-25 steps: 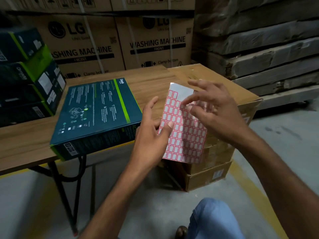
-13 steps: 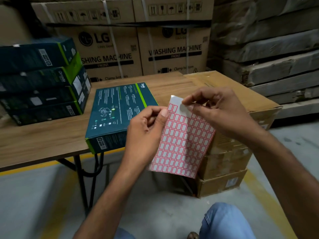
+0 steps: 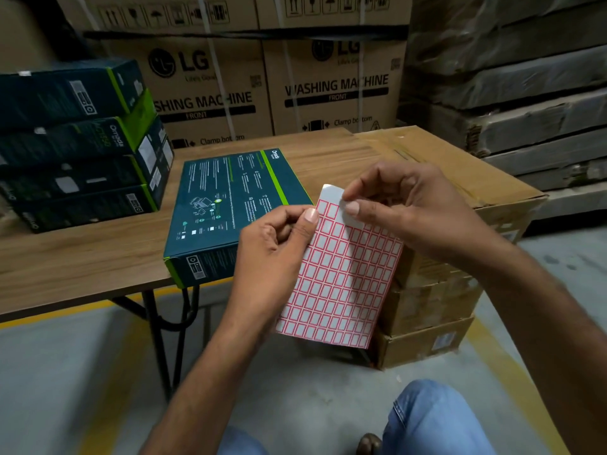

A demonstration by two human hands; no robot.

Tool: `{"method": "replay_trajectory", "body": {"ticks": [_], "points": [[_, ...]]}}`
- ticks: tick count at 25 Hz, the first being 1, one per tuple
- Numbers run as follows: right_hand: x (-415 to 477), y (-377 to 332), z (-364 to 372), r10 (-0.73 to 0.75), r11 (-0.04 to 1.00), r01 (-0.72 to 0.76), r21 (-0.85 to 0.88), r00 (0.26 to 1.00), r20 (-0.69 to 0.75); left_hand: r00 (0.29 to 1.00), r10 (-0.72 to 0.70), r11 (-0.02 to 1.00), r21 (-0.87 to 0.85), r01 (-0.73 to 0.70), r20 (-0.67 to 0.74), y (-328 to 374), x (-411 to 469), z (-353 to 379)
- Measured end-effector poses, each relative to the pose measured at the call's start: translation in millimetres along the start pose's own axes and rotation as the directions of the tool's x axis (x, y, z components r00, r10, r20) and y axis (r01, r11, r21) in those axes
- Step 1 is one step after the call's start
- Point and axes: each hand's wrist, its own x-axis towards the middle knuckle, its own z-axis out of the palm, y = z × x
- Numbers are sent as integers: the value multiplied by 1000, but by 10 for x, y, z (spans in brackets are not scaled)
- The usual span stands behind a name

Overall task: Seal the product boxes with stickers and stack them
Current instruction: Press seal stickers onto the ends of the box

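Note:
A sticker sheet (image 3: pixel 341 277) with a red grid of small white labels hangs in front of me, over the floor. My left hand (image 3: pixel 276 244) pinches its left edge near the top. My right hand (image 3: pixel 410 208) pinches a sticker at the sheet's top right corner, between thumb and forefinger. A dark teal product box (image 3: pixel 226 208) with a green stripe lies flat on the wooden table (image 3: pixel 82 257), its near end over the table's front edge. At the far left stands a stack of several similar boxes (image 3: pixel 78 142).
Stacked brown cartons (image 3: pixel 460 178) stand right of the table, behind the sheet. Large washing machine cartons (image 3: pixel 269 83) line the back, wrapped pallets (image 3: pixel 512 77) the right. Below are grey floor with yellow lines, the table's black legs (image 3: pixel 157 326) and my jeans-clad knee (image 3: pixel 433 418).
My right hand's fingers went from spread over the sheet to pinching at its top corner. My left thumb curled onto the sheet's edge. The view shifted, showing more of the box stack.

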Motion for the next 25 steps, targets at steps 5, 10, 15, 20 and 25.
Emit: {"method": "replay_trajectory", "body": {"ticks": [5,10,15,20,25], "points": [[-26,25,36,19,960,-21,278,1000,12,991,115,990,84,-109,-71,7,11,8],[-35,93,53,45,915,-49,400,999,20,930,366,875,348,-337,-20,-22,-1,-40],[-11,165,116,-5,932,7,363,1000,-4,889,457,781,475,-404,4,-49,1,-43],[-6,177,175,-42,920,42,390,999,-10,880,474,782,468,-411,-20,-35,4,-28],[-11,174,178,-41,934,38,355,999,2,846,534,701,551,-452,15,-35,7,-42]]}}
